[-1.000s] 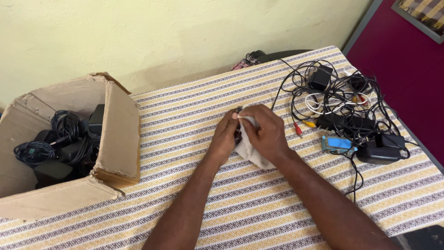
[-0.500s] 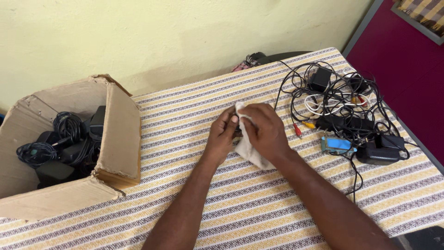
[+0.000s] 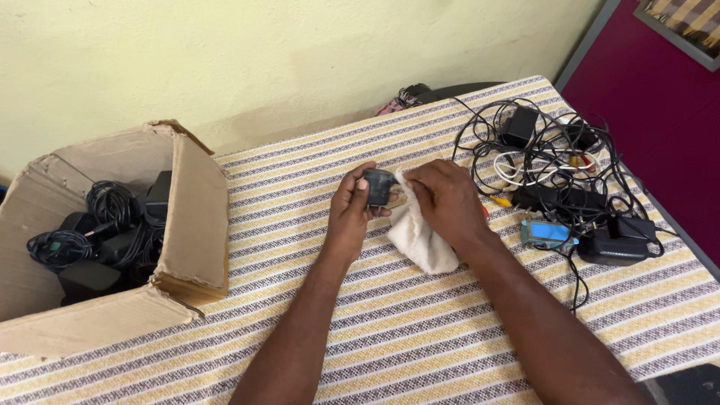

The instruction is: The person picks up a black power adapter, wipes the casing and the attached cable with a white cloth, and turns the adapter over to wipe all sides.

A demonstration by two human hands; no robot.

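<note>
My left hand [image 3: 350, 210] grips a small black power adapter [image 3: 379, 187] and holds it just above the striped tablecloth [image 3: 390, 322]. Beside it, my right hand [image 3: 447, 199] pinches a white cloth [image 3: 420, 238] that hangs down onto the table, with its top edge against the adapter's right side. Both hands are near the middle of the table.
An open cardboard box [image 3: 187, 225] at the left holds black adapters and coiled cables [image 3: 97, 232]. A tangle of black cables and adapters [image 3: 570, 172] lies at the right, with a small blue device [image 3: 546, 234]. The table edge runs close along the right.
The adapter, earlier hidden between my hands and the cloth, is now exposed in my left hand. My right hand with the cloth has shifted right and the cloth hangs lower.
</note>
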